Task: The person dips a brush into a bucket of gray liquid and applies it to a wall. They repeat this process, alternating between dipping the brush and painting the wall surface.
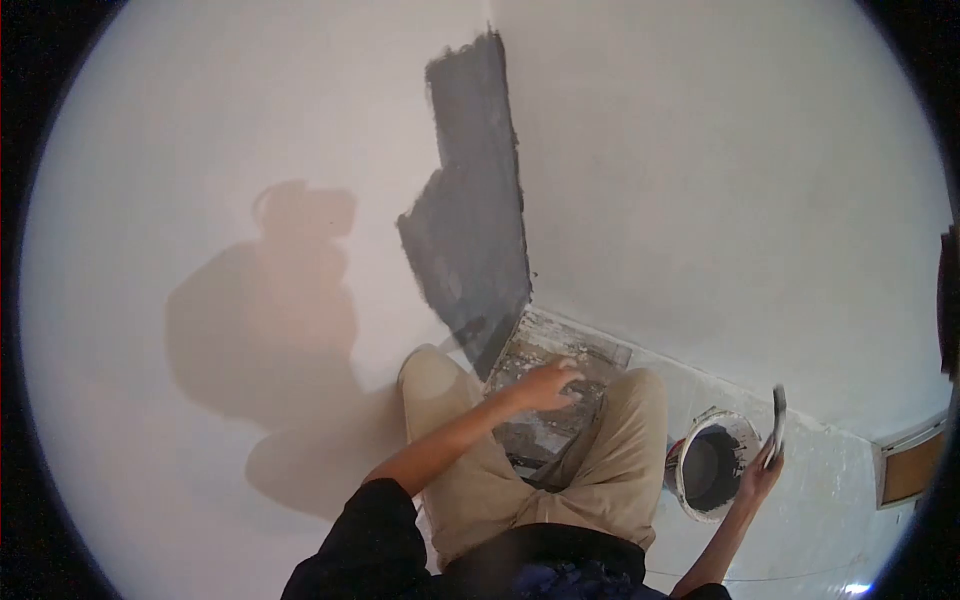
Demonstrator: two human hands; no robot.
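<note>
My right hand (762, 480) is closed around a paintbrush (779, 415), seen nearly edge-on with its grey-coated end pointing up. Beside that hand stands a white bucket (687, 476) holding dark grey paint (710, 468). Over the space between my knees, my left hand (548, 386) is held out with loosely bent fingers and nothing visible in it. A patch of grey coating (470, 200) runs down the left wall along the corner, its edge ragged on the left.
A paint-spattered board (540, 345) lies in the corner between my knees. White walls (700, 180) meet behind it. Pale flooring (830, 480) extends right, toward a brown panel in a frame (912, 468). My shadow falls on the left wall.
</note>
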